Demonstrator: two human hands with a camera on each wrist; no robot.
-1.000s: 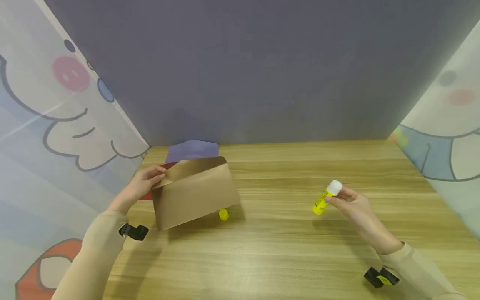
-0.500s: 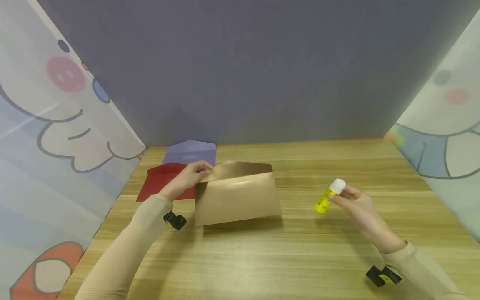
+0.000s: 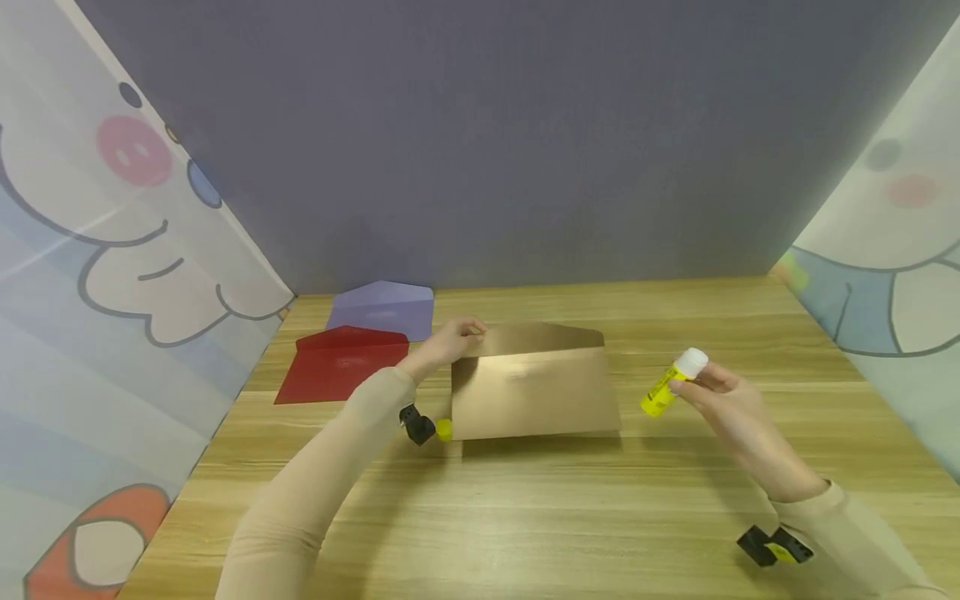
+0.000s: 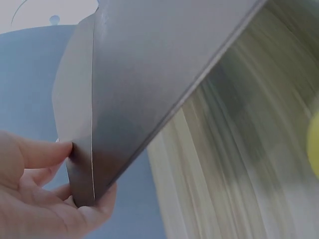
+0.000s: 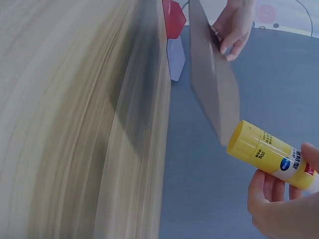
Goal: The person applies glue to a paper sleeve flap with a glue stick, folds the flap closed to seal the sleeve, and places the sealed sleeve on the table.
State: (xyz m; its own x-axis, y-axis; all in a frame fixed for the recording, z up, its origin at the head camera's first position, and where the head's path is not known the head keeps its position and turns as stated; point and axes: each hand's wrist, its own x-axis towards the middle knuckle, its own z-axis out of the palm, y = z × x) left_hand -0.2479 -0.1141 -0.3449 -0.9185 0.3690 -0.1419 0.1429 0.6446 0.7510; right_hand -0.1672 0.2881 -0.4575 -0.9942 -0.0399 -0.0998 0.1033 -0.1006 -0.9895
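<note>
A gold-brown envelope (image 3: 536, 392) with its flap up is held above the table, tilted, its shadow falling below it. My left hand (image 3: 453, 340) pinches it at the upper left corner; in the left wrist view the thumb of the left hand (image 4: 45, 189) lies on the flap side, fingers behind. To the right, my right hand (image 3: 731, 408) grips a yellow glue stick (image 3: 663, 392) with a white base, its yellow end pointing down and left. The right wrist view shows that end of the glue stick (image 5: 271, 154) near the envelope (image 5: 214, 74), apart from it.
A yellow cap (image 3: 445, 430) sits on the wooden table (image 3: 525, 517) beside the envelope's lower left corner. A red envelope (image 3: 337, 367) and a purple envelope (image 3: 386, 310) lie at the back left. A grey panel (image 3: 525, 150) stands behind.
My left hand has carried the gold-brown envelope rightward, uncovering the red envelope and passing over the yellow cap. My right hand has shifted slightly right and up with the glue stick.
</note>
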